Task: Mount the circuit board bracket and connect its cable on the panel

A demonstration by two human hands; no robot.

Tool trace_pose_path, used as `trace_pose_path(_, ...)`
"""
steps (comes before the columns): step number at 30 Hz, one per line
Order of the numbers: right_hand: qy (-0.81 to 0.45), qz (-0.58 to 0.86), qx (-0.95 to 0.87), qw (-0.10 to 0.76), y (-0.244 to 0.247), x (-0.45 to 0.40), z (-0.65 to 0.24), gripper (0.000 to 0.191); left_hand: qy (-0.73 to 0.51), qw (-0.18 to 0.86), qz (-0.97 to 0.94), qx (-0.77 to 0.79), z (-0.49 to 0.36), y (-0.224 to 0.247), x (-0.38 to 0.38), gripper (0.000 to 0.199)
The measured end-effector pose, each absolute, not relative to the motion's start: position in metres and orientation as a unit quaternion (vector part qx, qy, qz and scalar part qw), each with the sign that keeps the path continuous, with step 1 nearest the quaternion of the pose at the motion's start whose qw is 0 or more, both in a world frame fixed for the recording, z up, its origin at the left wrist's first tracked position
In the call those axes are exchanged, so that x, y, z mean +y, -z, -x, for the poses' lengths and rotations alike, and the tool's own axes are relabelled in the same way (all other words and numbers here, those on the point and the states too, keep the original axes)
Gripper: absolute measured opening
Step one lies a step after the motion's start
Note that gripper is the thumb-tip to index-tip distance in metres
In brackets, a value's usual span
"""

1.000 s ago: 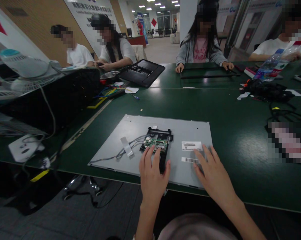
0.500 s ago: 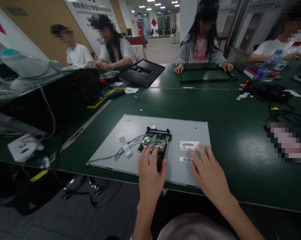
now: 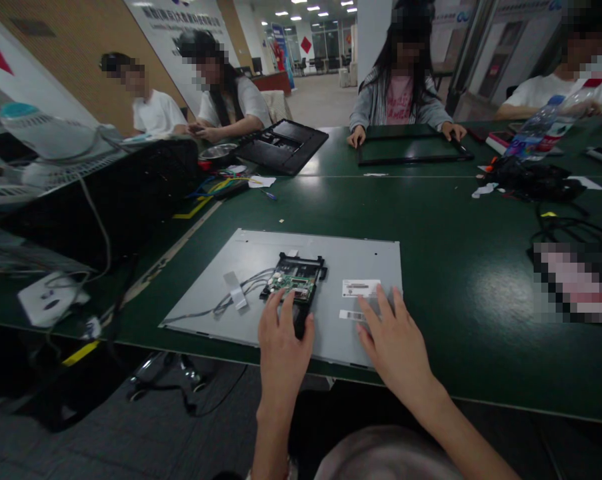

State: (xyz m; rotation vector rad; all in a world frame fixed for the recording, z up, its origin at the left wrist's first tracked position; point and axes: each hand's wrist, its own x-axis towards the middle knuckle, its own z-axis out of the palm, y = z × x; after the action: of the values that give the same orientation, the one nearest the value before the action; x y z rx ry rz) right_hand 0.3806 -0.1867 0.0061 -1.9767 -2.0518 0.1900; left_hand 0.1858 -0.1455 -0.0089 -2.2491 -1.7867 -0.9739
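Observation:
A grey metal display panel point(image 3: 205, 280) lies flat at the table's near edge. On its middle sits a black plastic bracket point(image 3: 301, 267) with a green circuit board point(image 3: 293, 283). Grey cables point(image 3: 253, 285) run left from the board under a strip of silver tape point(image 3: 236, 291). My left hand point(image 3: 283, 340) rests at the near side of the bracket, fingertips at the board's edge and thumb apart. Fingers spread, my right hand point(image 3: 393, 340) lies on the panel's right part, beside a white label point(image 3: 361, 288) and a barcode sticker point(image 3: 351, 315). Neither hand is closed round anything.
Across the green table point(image 3: 331, 207), a person's hands hold a thin black frame point(image 3: 415, 160). A black plastic back cover point(image 3: 283, 147) lies to the left of it. Bottles point(image 3: 535, 133) and a black bundle point(image 3: 535, 179) stand at right; wires and a screwdriver point(image 3: 269, 195) lie at left.
The panel, with its bracket and board, has slid left across the table, and both my hands have moved left with it. The frame across the table stays put.

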Motion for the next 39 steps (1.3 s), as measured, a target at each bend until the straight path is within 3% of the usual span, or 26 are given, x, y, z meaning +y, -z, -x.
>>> trace_pose_path(8, -0.144, 0.586, -0.781, 0.163, -0.006, -0.185, -0.398, 0.064, 0.334, 0.048, 0.721, -0.606, -0.172, 0.009, -0.138, 0.049)
trace_pose_path(19, -0.151, 0.580, -0.782, 0.172, -0.002, -0.187, -0.399, 0.062, 0.263, 0.071, 0.751, -0.602, -0.174, 0.004, -0.119, 0.058)
trace_pose_path(27, -0.147, 0.582, -0.781, 0.176, 0.000, -0.187, -0.400, 0.060, 0.261, 0.051, 0.745, -0.612, -0.166, 0.010, -0.103, 0.038)
trace_pose_path(39, -0.145, 0.579, -0.782, 0.180, -0.006, -0.194, -0.400, 0.058, 0.235, 0.151, 0.715, -0.641, -0.024, -0.078, -0.033, 0.041)
